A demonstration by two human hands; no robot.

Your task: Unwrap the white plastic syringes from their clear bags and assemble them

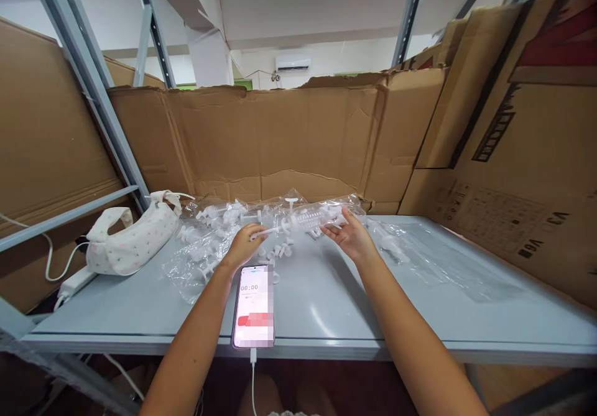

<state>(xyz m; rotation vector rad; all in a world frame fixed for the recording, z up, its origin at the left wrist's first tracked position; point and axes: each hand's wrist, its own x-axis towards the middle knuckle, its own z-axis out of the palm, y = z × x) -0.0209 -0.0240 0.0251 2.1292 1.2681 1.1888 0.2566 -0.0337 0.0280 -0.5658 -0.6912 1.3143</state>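
My left hand [245,243] is closed on the end of a white plunger rod [265,232]. The rod points right, toward a clear ribbed plastic tube [308,219] lying sideways. My right hand [347,234] is at the right end of that tube, palm turned up and fingers curled loosely around it. Clear plastic bags [205,251] with white parts lie behind and left of my hands. Several small white caps [280,251] sit loose on the grey shelf [317,304] between my hands.
A phone [253,307] with a cable lies at the front edge. On the left are a white patterned cloth bag [135,242] and a power strip [77,282]. More clear bags [433,260] lie to the right. Cardboard walls [280,136] enclose the back and sides.
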